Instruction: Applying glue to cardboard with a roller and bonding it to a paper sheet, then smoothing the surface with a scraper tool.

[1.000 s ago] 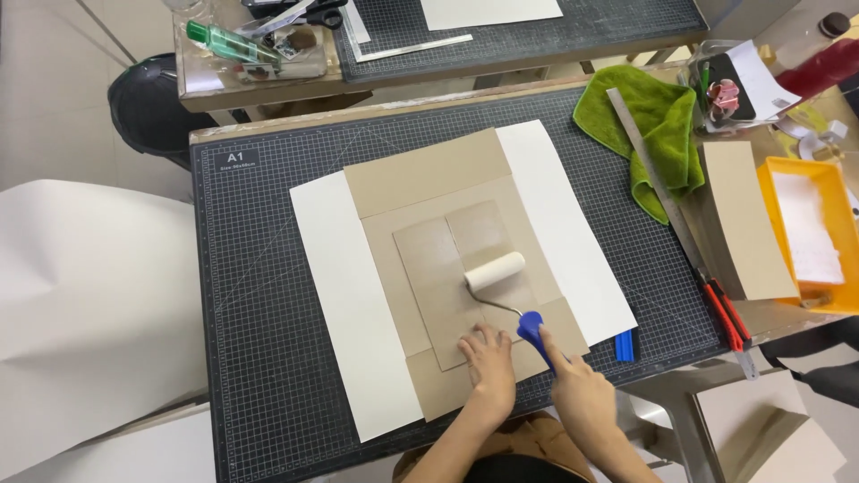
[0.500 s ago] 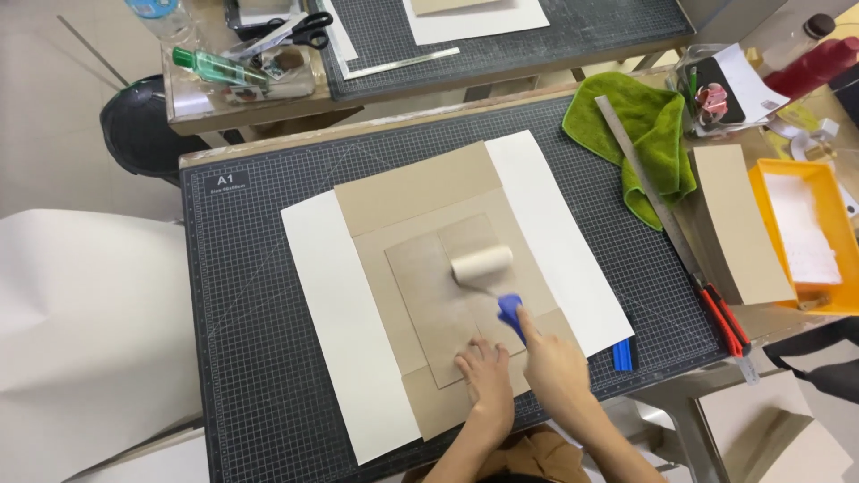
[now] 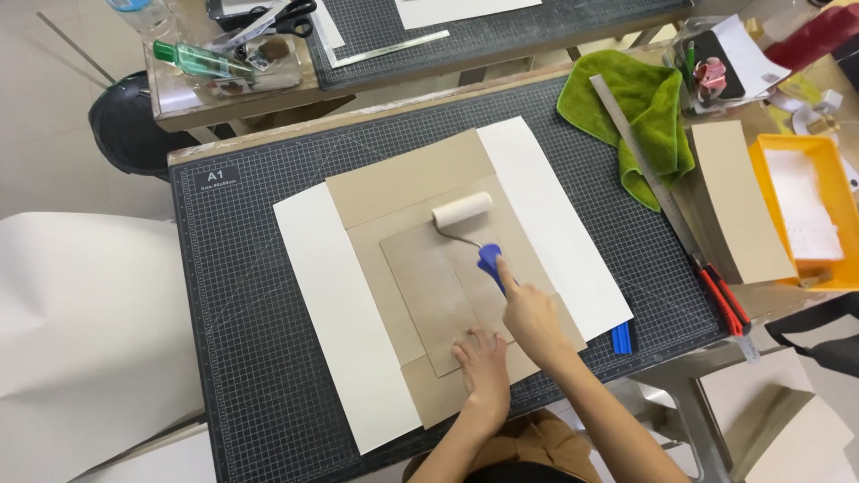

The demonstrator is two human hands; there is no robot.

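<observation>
Right hand (image 3: 530, 313) gripping roller (image 3: 463, 214) at board's (image 3: 438, 286) far edge; left hand (image 3: 483, 362) flat, open, pinning near edge. Rolling looks mostly done.

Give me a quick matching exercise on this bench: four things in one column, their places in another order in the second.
1. roller
2. green cloth
3. yellow tray
4. left hand

a. far right edge of the bench
b. pressing the near end of the brown card
c. under the steel ruler's far end
d. at the card's far end, handle in the right hand

Pairs: 1-d, 2-c, 3-a, 4-b
</observation>
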